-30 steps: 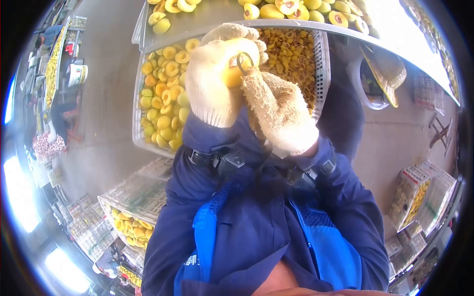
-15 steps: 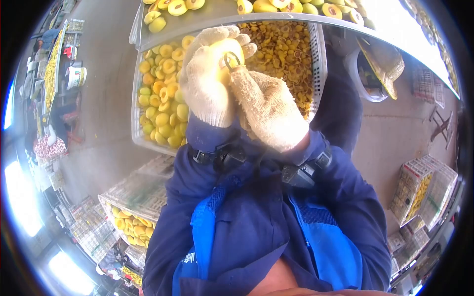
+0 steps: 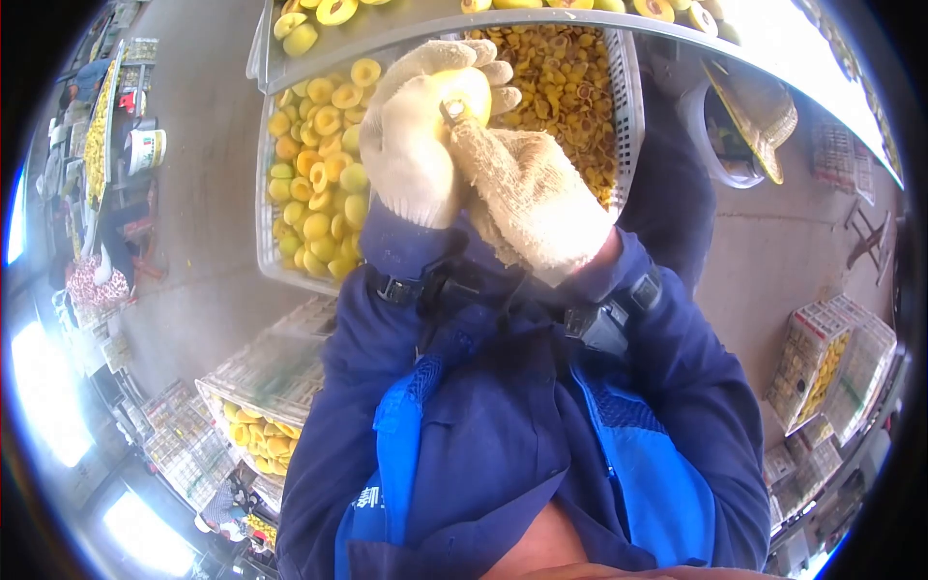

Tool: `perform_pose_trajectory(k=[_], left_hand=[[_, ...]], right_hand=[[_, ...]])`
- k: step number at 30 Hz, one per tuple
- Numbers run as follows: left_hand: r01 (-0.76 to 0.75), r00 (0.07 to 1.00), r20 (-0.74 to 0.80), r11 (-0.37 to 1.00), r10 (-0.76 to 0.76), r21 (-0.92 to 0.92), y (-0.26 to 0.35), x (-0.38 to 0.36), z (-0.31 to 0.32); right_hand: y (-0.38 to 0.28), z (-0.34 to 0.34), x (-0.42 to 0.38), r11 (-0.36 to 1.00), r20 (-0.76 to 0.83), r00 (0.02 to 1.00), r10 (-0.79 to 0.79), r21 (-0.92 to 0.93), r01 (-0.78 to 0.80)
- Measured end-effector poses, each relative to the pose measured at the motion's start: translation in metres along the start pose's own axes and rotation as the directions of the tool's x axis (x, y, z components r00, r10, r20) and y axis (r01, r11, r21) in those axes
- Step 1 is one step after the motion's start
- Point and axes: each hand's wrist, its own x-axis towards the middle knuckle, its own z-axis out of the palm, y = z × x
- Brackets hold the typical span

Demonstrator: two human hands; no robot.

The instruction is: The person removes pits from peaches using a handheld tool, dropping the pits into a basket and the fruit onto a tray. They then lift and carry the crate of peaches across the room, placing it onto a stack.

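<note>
In a whitish knit glove, my left hand cups a halved yellow peach, cut face toward me. My right hand, in a fuzzier, stained glove, grips a small looped metal pitting tool. The tool's tip meets the middle of the peach, at the pit; how deep it sits is hidden. Below both hands stands a white plastic crate. Its left side holds yellow peach halves, and its right side holds brownish-yellow pits and scraps.
A metal tray edge with more peach halves crosses above the crate. Another crate of halves stands lower left. On the right are a white bucket with a straw hat, a folding stool and stacked crates.
Both hands have shifted slightly right with the peach. The tool's loop, which stood out clearly over the fruit, now shows only as a short piece against its centre.
</note>
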Motion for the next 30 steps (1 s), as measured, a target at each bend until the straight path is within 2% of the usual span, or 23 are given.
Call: perform_pose_trajectory(k=[1, 2, 3, 5, 6, 8, 9, 11, 12, 13, 16, 17, 18, 19, 21, 22, 23, 24, 25, 26, 28, 29, 30], left_hand=[[-0.006, 0.999, -0.041, 0.999, 0.008, 0.054, -0.001, -0.001, 0.007], [-0.008, 0.996, -0.083, 0.994, 0.017, 0.109, -0.003, -0.002, 0.011], [0.054, 0.997, -0.061, 0.998, -0.052, 0.034, -0.002, -0.002, 0.008], [0.174, 0.985, -0.002, 0.979, -0.175, -0.108, 0.001, 0.002, -0.008], [0.206, 0.977, 0.084, 0.97, -0.196, -0.13, -0.001, 0.004, -0.015], [0.267, 0.94, 0.265, 0.949, -0.217, -0.17, -0.005, 0.011, -0.023], [0.301, 0.937, 0.238, 0.937, -0.256, -0.176, -0.005, 0.01, -0.022], [0.484, 0.869, 0.298, 0.803, -0.395, -0.347, -0.01, 0.012, -0.024], [0.558, 0.828, 0.337, 0.714, -0.448, -0.422, -0.011, 0.013, -0.025], [0.49, 0.872, 0.164, 0.835, -0.462, -0.25, -0.011, 0.011, -0.024], [0.316, 0.947, 0.149, 0.902, -0.283, -0.295, -0.017, 0.008, -0.025], [0.326, 0.941, -0.031, 0.928, -0.337, -0.178, -0.009, 0.01, -0.027], [0.18, 0.982, -0.032, 0.973, -0.187, -0.141, -0.019, 0.01, -0.045], [0.107, 0.988, -0.111, 0.993, -0.112, -0.05, -0.022, 0.006, -0.064], [0.032, 0.95, -0.312, 0.986, 0.021, 0.163, -0.018, 0.002, -0.102], [0.044, 0.899, -0.431, 0.963, 0.078, 0.265, -0.018, -0.002, -0.124], [0.194, 0.839, -0.515, 0.785, 0.179, 0.589, -0.015, -0.009, -0.159], [0.085, 0.725, -0.527, 0.701, 0.444, 0.708, -0.023, -0.009, -0.196], [0.164, 0.62, -0.524, 0.556, 0.585, 0.815, -0.007, -0.014, -0.224], [0.401, 0.564, -0.562, 0.393, 0.605, 0.827, 0.01, -0.02, -0.259], [0.806, 0.444, -0.629, 0.023, 0.638, 0.592, 0.043, -0.031, -0.331], [0.696, 0.598, -0.441, -0.16, 0.67, 0.7, 0.058, -0.049, -0.36], [0.688, 0.678, -0.413, -0.326, 0.608, 0.649, 0.048, -0.064, -0.431]], right_hand=[[0.012, 0.004, 0.003, 0.992, -0.043, 0.991, -0.124, -0.03, 0.123], [0.015, 0.003, 0.003, 0.991, -0.027, 0.991, -0.132, 0.025, 0.133], [0.018, 0.003, 0.004, 0.987, -0.011, 0.99, -0.141, 0.08, 0.141], [0.014, -0.012, 0.003, 0.938, 0.173, 0.984, 0.033, 0.334, -0.09], [0.015, -0.025, 0.005, 0.898, 0.272, 0.962, -0.008, 0.425, -0.113], [0.036, -0.034, 0.013, 0.687, 0.495, 0.868, -0.045, 0.646, -0.333], [0.042, -0.029, 0.014, 0.61, 0.445, 0.893, -0.062, 0.725, -0.319], [0.057, -0.014, 0.007, 0.427, 0.34, 0.938, -0.067, 0.86, -0.281], [0.068, -0.015, 0.01, 0.439, 0.339, 0.931, -0.138, 0.863, -0.249], [0.083, -0.021, 0.015, 0.449, 0.335, 0.918, -0.21, 0.867, -0.214], [0.116, -0.061, 0.013, 0.332, 0.198, 0.974, -0.106, 0.931, -0.153], [0.119, -0.079, 0.018, 0.784, 0.088, 0.993, 0.075, 0.611, -0.113], [0.122, -0.096, 0.021, 0.963, -0.025, 0.967, 0.252, 0.103, -0.248], [0.177, -0.118, 0.029, 0.971, -0.176, 0.975, 0.132, 0.22, -0.092], [0.186, -0.113, 0.026, 0.866, -0.295, 0.928, 0.227, 0.497, -0.054], [0.17, -0.124, 0.016, 0.75, -0.238, 0.878, 0.416, 0.636, -0.183], [0.161, -0.115, 0.014, 0.811, -0.273, 0.864, 0.424, 0.54, -0.227], [0.154, -0.104, 0.012, 0.86, -0.32, 0.848, 0.422, 0.438, -0.262], [0.149, -0.096, 0.012, 0.898, -0.375, 0.834, 0.405, 0.333, -0.286], [0.147, -0.092, 0.016, 0.899, -0.373, 0.83, 0.416, 0.309, -0.312], [0.151, -0.086, 0.02, 0.892, -0.384, 0.809, 0.445, 0.266, -0.365], [0.153, -0.074, 0.028, 0.872, -0.479, 0.73, 0.487, 0.31, -0.379], [0.155, -0.079, 0.021, 0.904, -0.43, 0.795, 0.428, 0.184, -0.387]])
